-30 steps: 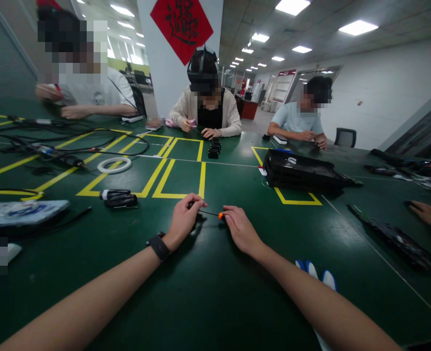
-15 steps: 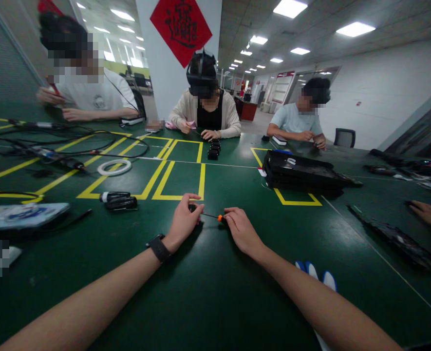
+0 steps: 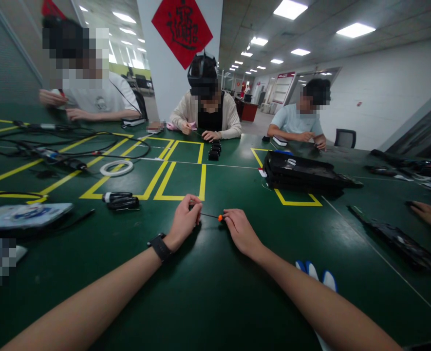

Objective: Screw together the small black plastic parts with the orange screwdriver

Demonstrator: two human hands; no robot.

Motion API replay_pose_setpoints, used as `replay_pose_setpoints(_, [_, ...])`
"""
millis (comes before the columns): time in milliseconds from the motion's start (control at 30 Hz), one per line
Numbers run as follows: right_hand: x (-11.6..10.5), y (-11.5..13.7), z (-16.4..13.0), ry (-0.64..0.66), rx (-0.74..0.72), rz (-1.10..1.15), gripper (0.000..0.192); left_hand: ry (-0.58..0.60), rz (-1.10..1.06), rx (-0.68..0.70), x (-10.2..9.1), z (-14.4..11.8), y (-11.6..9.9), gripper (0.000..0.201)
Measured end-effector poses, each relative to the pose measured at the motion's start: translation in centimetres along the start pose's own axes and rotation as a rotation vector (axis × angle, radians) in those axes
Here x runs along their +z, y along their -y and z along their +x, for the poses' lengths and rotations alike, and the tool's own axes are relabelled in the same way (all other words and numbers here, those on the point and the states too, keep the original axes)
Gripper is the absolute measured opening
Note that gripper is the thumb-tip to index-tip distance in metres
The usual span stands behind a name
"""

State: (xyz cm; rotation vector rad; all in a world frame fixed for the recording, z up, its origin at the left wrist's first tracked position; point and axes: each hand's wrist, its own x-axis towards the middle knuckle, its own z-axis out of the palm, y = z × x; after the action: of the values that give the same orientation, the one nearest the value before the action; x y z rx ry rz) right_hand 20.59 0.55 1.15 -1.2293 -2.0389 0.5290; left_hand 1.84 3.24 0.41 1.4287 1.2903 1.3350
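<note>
A small screwdriver (image 3: 215, 216) with an orange collar and a thin dark shaft lies level just above the green table (image 3: 208, 292). My right hand (image 3: 239, 231) grips its handle end by the orange collar. My left hand (image 3: 183, 222), with a black watch on the wrist, pinches a small dark part at the shaft's tip; the part is mostly hidden by my fingers. Both hands rest close together on the table, in front of a yellow-taped rectangle (image 3: 180, 183).
Two black cylinders (image 3: 120, 200) and a white tape ring (image 3: 116, 167) lie to the left, with cables (image 3: 54, 146) beyond. A black tray stack (image 3: 303, 173) sits to the right, another person's hand (image 3: 430, 214) at the far right. Three people sit across the table. White-and-blue gloves (image 3: 317, 278) lie under my right forearm.
Nothing much has changed: both hands stay on the screwdriver and the small part, with only slight shifts of the fingers and of the camera.
</note>
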Motion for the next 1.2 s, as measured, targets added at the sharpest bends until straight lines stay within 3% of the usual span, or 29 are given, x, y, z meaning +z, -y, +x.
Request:
replay_pose_setpoints(100, [-0.03, 0.00, -0.02, -0.009, 0.028, 0.035, 0.016, 0.012, -0.031, -0.001, 0.03, -0.09, -0.09, 0.015])
replay_pose_setpoints(200, [-0.03, -0.02, -0.07, -0.013, 0.071, 0.060, 0.020, 0.032, -0.042, 0.021, 0.08, -0.14, -0.31, 0.017])
replay_pose_setpoints(400, [-0.01, -0.07, 0.15, 0.009, -0.023, 0.022, 0.026, 0.025, -0.103, 0.010, 0.08, -0.05, -0.26, 0.018])
replay_pose_setpoints(533, [0.01, -0.03, 0.05, -0.032, 0.008, 0.037, 0.013, 0.025, -0.151, -0.005, 0.14, 0.07, -0.04, 0.018])
replay_pose_setpoints(700, [0.06, 0.04, -0.10, -0.051, 0.077, 0.046, 0.022, 0.044, -0.198, -0.019, 0.22, 0.09, -0.09, 0.019])
replay_pose_setpoints(867, [0.09, -0.14, 0.13, -0.010, 0.001, 0.015, 0.033, 0.054, -0.269, -0.037, 0.17, -0.09, -0.49, 0.025])
replay_pose_setpoints(1200, [-0.09, 0.29, -0.01, -0.002, 0.010, 0.002, 0.021, 0.021, -0.268, -0.051, 0.10, -0.16, -0.89, 0.027])
